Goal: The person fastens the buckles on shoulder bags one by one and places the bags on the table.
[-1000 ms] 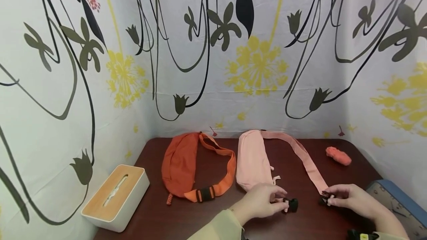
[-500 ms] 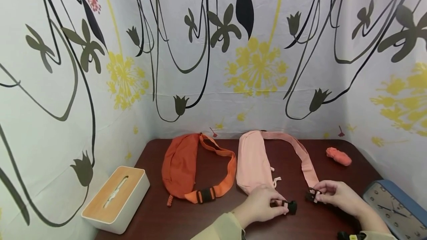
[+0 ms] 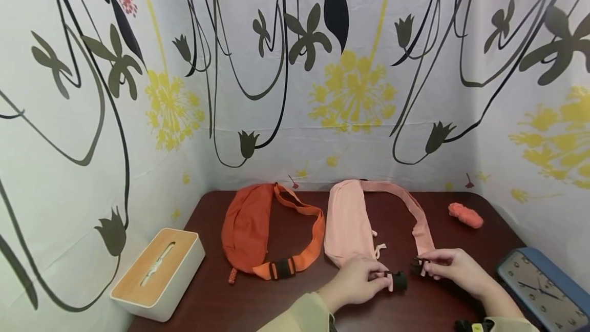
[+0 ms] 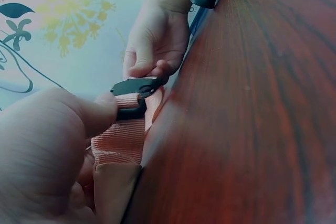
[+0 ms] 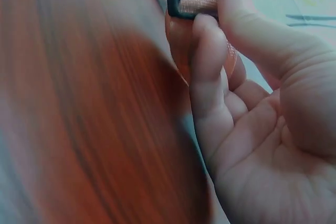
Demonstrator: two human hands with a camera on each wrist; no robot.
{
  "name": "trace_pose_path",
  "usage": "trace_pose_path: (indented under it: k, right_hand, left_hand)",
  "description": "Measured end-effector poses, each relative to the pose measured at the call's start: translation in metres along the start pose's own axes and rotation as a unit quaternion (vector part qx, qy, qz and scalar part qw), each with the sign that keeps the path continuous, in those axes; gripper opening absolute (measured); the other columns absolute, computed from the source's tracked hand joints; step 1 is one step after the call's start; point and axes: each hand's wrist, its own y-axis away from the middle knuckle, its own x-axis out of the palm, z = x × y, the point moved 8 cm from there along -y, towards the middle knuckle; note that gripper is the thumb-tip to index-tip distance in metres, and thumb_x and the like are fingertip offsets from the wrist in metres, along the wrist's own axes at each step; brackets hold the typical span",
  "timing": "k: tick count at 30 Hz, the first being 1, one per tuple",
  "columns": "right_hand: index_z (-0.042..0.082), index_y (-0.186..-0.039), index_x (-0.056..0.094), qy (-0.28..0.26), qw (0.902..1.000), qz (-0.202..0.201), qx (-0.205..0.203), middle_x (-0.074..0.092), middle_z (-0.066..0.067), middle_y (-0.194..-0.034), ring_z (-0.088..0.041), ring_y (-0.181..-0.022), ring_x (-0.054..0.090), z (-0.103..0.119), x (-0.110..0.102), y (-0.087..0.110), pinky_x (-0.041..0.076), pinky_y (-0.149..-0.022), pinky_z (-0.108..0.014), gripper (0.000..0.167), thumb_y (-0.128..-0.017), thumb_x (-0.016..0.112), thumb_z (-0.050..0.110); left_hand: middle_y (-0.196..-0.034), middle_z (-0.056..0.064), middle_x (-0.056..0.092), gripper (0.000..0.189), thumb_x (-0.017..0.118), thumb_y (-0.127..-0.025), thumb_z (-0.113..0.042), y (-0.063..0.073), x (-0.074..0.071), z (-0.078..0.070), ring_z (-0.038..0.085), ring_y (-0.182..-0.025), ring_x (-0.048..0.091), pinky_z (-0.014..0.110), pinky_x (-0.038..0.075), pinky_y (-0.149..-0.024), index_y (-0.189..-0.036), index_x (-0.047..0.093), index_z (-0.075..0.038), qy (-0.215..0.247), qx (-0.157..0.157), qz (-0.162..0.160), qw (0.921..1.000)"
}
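Observation:
A pink waist bag (image 3: 349,222) lies on the table, its strap (image 3: 417,211) curving round to the right. My left hand (image 3: 354,282) pinches the black socket half of the buckle (image 3: 399,281) by its webbing, at the bag's near end. Between the thumb and fingers of my right hand (image 3: 454,269) is the pronged buckle half (image 5: 176,3) at the strap's end. In the head view the two halves face each other with a small gap between them. The left wrist view shows the left thumb (image 4: 97,113) against the pink webbing (image 4: 121,142) just below the black buckle.
An orange waist bag (image 3: 246,227), its buckle (image 3: 282,269) fastened, lies to the left. A tissue box (image 3: 159,273) with a wooden lid stands at the left edge. On the right are a coral yarn bundle (image 3: 465,214) and a blue clock (image 3: 544,286). Patterned cloth (image 3: 276,91) surrounds the table.
My right hand has moved left with the pronged buckle half, bringing it near the socket half and bending the strap inward. My left hand has stayed almost in place, its grip kept.

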Motion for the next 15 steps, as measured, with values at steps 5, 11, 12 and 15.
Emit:
trace_pose_path:
  k: [5,11,12,15]
  right_hand:
    - [-0.017,-0.130,0.067,-0.042,0.9976,0.029,-0.046,0.078,0.013,-0.094,-0.004,-0.077,0.071,0.010,0.014,-0.005,0.063,-0.067,-0.030,0.029,-0.109,0.063,0.003]
    - [-0.001,-0.121,0.074,-0.072,0.9949,-0.010,-0.069,0.074,0.011,-0.087,-0.006,-0.069,0.064,0.016,0.016,-0.008,0.057,-0.059,-0.031,0.018,-0.110,0.060,0.000]
    - [0.004,-0.120,0.076,-0.082,0.9945,-0.016,-0.064,0.073,0.011,-0.086,-0.006,-0.068,0.063,0.016,0.016,-0.008,0.056,-0.059,-0.030,0.019,-0.110,0.060,0.000]
    - [0.014,-0.118,0.078,-0.106,0.9931,-0.014,-0.047,0.070,0.012,-0.084,-0.006,-0.066,0.059,0.014,0.016,-0.009,0.053,-0.058,-0.030,0.024,-0.112,0.058,0.002]
  left_hand:
    - [-0.096,-0.010,0.077,0.018,0.072,-0.107,-0.027,0.001,-0.001,0.011,-0.015,-0.083,0.054,0.008,0.047,-0.078,-0.113,0.084,-0.015,0.124,-0.075,-0.024,0.9892]
    - [-0.088,-0.009,0.071,0.017,0.075,-0.105,-0.023,0.000,-0.003,0.017,-0.012,-0.078,0.051,0.011,0.047,-0.074,-0.110,0.084,-0.009,0.205,-0.120,-0.064,0.9693]
    - [-0.089,-0.009,0.071,0.017,0.075,-0.105,-0.023,0.000,-0.003,0.018,-0.012,-0.078,0.051,0.011,0.047,-0.074,-0.111,0.083,-0.009,0.209,-0.123,-0.066,0.9677]
    - [-0.088,-0.010,0.070,0.018,0.075,-0.105,-0.024,0.001,-0.003,0.018,-0.012,-0.078,0.051,0.012,0.047,-0.074,-0.111,0.084,-0.009,0.208,-0.126,-0.067,0.9677]
